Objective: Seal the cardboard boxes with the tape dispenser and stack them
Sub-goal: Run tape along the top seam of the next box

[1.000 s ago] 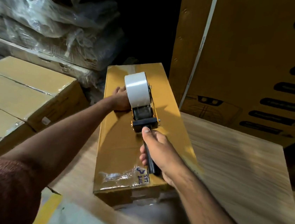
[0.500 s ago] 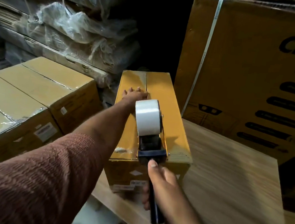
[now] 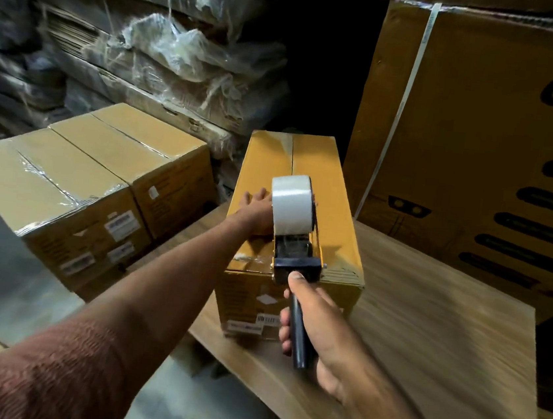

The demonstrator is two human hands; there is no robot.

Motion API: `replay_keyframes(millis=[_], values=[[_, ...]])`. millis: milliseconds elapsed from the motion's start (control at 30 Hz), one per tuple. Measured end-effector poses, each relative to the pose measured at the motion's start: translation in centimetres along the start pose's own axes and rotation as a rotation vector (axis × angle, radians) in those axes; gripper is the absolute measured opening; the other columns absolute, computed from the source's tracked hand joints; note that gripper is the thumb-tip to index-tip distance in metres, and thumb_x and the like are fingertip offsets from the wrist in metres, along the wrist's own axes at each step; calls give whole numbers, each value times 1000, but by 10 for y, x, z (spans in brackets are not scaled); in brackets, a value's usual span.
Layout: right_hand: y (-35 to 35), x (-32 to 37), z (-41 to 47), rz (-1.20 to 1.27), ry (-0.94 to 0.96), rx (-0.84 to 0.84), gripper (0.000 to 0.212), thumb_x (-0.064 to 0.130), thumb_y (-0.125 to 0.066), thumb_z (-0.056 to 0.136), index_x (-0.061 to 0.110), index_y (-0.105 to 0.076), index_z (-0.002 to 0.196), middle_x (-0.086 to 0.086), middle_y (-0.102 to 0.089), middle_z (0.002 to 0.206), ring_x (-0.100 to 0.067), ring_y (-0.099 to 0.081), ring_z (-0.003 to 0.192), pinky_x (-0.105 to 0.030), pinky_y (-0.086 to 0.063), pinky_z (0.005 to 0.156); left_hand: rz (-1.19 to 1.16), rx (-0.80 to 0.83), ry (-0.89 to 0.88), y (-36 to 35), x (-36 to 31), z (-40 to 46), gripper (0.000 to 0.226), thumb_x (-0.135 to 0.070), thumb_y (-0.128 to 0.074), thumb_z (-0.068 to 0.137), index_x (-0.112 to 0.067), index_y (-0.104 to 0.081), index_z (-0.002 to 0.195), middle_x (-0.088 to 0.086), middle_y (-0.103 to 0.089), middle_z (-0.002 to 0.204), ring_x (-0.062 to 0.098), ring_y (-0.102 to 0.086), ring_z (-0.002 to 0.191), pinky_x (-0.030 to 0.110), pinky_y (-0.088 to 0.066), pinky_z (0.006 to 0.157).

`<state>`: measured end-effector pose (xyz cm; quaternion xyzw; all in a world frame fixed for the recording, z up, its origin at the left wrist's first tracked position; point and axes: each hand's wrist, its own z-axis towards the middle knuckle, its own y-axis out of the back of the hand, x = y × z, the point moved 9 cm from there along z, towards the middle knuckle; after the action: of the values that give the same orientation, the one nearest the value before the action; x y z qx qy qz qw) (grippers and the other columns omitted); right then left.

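Observation:
A long yellow-brown cardboard box (image 3: pixel 335 195) lies on a wooden table (image 3: pixel 426 330), its top flaps meeting along a centre seam. My left hand (image 3: pixel 256 203) presses flat on the box top, partly hidden behind the tape roll. My right hand (image 3: pixel 317 321) grips the black handle of the tape dispenser (image 3: pixel 295 232), whose white tape roll stands above the box top near its front edge. Clear tape shows at the far end of the seam.
Two taped cardboard boxes (image 3: pixel 74 186) stand side by side to the left, lower than the table. A large printed carton (image 3: pixel 483 136) rises behind the table on the right. Plastic-wrapped flat cartons (image 3: pixel 168 59) are piled at the back left.
The dispenser has travelled along the box top toward me to its near edge. My left hand stays flat on the box. The view has pulled back and tilted up.

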<state>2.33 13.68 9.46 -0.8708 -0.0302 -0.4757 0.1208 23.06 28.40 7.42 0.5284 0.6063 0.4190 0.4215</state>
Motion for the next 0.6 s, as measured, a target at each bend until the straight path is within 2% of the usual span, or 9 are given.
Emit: replay_keyframes(millis=[67,167,267,333,400,500,600], values=[[8,-3,-6,-16,11,-44,36,48,-50,99,13,-53,103,-1,-50,64,-11,-45,48,-24,-37,46,16,-21,-140,6,-19,-14,69,-36,-51,100,-21,-16,158,12,-6,166,32,4,152,56,1,121],[13,-18,-27,-60,11,-58,36,48,-51,98,13,-56,100,0,-50,63,-11,-44,48,-23,-36,44,-33,-20,-180,4,-15,-15,73,-41,-53,99,-20,-15,158,9,-4,166,30,4,153,57,3,121],[8,-28,-40,-98,45,-92,33,48,-55,96,16,-57,102,0,-50,64,-10,-44,48,-22,-36,44,-14,-89,-201,2,-10,-15,75,-45,-55,97,-22,-17,158,8,-2,166,30,3,153,56,1,121],[4,-32,-40,-177,72,-122,40,54,-60,89,19,-53,107,0,-52,71,-8,-46,51,-23,-39,46,-27,-151,-259,5,-14,-31,73,-43,-56,97,-21,-21,157,9,-5,166,31,-1,152,56,-1,121],[3,-35,-40,-259,101,-145,42,54,-64,86,23,-50,110,0,-56,77,-8,-49,54,-24,-42,49,-103,-138,-326,-1,-13,-40,69,-33,-57,98,-16,-23,156,9,-15,165,29,-7,152,51,-2,122],[6,-41,-37,-292,151,-190,29,39,-65,93,19,-54,110,-3,-60,77,-11,-56,58,-27,-48,53,-167,-113,-482,-18,-15,-68,47,-22,-49,101,-16,-41,147,7,-32,159,26,-19,149,46,-3,123],[12,-45,-32,-372,182,-297,11,21,-61,94,13,-60,103,-5,-65,83,-13,-64,69,-29,-56,64,-143,-35,-595,-36,-8,-87,44,-32,-37,104,-22,-43,147,1,-25,162,21,-11,152,45,2,121]])
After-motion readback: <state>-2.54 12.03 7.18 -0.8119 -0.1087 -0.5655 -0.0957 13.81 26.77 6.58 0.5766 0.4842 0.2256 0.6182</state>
